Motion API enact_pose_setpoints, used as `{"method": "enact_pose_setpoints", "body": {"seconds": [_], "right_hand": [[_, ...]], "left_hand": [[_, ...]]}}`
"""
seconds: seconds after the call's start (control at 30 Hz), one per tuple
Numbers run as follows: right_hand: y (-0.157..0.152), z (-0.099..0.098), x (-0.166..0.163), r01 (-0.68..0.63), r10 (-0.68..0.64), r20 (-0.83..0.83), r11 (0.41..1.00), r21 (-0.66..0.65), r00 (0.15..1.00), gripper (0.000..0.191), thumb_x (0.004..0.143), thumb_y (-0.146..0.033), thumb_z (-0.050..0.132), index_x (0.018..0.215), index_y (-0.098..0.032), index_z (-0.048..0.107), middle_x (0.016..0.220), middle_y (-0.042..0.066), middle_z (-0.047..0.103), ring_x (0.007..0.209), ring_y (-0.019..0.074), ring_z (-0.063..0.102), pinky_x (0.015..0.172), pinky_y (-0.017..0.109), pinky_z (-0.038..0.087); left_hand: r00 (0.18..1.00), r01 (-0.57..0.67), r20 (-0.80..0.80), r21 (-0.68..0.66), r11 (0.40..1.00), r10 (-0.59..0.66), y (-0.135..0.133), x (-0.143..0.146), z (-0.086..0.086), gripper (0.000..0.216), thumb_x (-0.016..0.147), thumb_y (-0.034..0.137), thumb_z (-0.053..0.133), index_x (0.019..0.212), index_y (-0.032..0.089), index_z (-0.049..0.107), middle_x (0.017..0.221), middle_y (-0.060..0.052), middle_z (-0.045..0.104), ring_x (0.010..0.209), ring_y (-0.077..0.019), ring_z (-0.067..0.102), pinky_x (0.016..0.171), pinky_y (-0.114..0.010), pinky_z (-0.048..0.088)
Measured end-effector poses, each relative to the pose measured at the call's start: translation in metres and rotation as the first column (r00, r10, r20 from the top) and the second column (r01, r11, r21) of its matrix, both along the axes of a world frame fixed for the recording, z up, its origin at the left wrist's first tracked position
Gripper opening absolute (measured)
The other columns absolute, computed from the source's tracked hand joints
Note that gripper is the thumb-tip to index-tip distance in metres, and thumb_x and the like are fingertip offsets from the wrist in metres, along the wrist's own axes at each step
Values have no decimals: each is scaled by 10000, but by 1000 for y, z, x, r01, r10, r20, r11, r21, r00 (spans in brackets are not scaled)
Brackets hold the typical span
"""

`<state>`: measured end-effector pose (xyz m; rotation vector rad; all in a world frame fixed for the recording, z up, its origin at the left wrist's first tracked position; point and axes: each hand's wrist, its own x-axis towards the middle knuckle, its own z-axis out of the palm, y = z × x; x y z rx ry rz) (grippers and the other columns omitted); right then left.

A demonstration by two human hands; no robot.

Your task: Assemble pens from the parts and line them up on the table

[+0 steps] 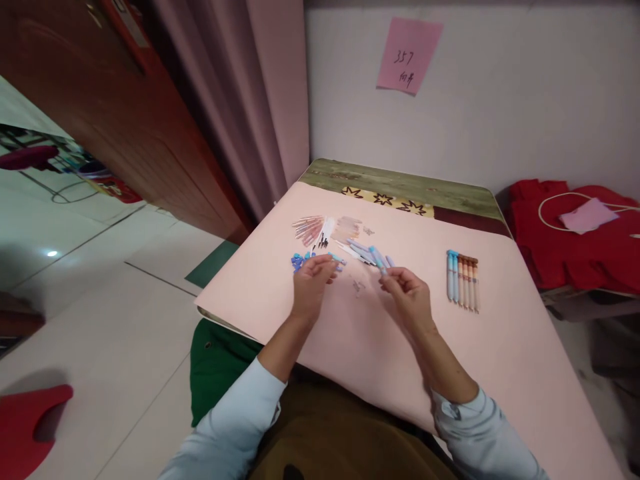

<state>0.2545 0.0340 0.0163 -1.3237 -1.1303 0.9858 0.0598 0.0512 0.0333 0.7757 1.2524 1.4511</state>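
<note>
Over the pink-covered table (360,347), my right hand (411,297) is closed on a light blue pen barrel (377,257), its upper end tilted away from me. My left hand (314,283) pinches a small light blue pen part (337,259); the fingers partly cover it. Beside that hand lies a heap of blue pen pieces (299,261). Pale purple-blue barrels (359,249) lie behind my right hand. White refills (326,230) and small black parts (323,241) are spread between pinkish barrels (309,229) and clear tubes (349,228).
To the right, a row of blue-topped and brown-topped pens (463,281) lies side by side. Small metallic bits, likely springs (358,287), lie between my hands, with others (369,231) farther back. A red cloth-covered seat (565,247) stands right of the table.
</note>
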Motion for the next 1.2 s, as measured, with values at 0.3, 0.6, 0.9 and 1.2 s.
{"method": "enact_pose_setpoints", "body": {"seconds": [0.3, 0.6, 0.9, 1.2], "right_hand": [[10, 5, 6, 53, -120, -405, 984, -172, 906, 321, 628, -444, 832, 811, -195, 749, 662, -7, 631, 531, 88, 475, 512, 242, 373], [9, -1, 2, -16, -80, -478, 981, -194, 875, 358, 598, -430, 865, 810, -172, 740, 645, -11, 626, 507, 67, 456, 474, 217, 349], [11, 0, 3, -10, -79, -464, 982, -187, 882, 368, 588, -443, 866, 791, -170, 726, 628, -8, 629, 490, 73, 454, 463, 226, 348], [12, -8, 3, -59, -46, -513, 981, -186, 857, 344, 597, -410, 879, 795, -168, 738, 623, -11, 631, 488, 61, 456, 455, 203, 350]], "left_hand": [[782, 242, -611, 115, 963, -123, -23, -7, -22, 32, 786, 204, 658, 784, 192, 688, 739, 12, 637, 617, -110, 519, 629, -252, 447], [352, 432, -904, -72, 899, -241, -24, 24, -26, 169, 817, 179, 660, 981, 211, 634, 954, -31, 658, 883, -182, 617, 799, -303, 473], [240, 428, -946, -99, 899, -218, 1, 34, -27, 110, 868, 148, 593, 954, 215, 604, 937, -28, 680, 920, -191, 615, 812, -307, 450], [202, 467, -967, -46, 883, -157, 25, 43, -31, 64, 861, 173, 630, 913, 206, 613, 926, -40, 673, 931, -204, 609, 808, -314, 460]]}}
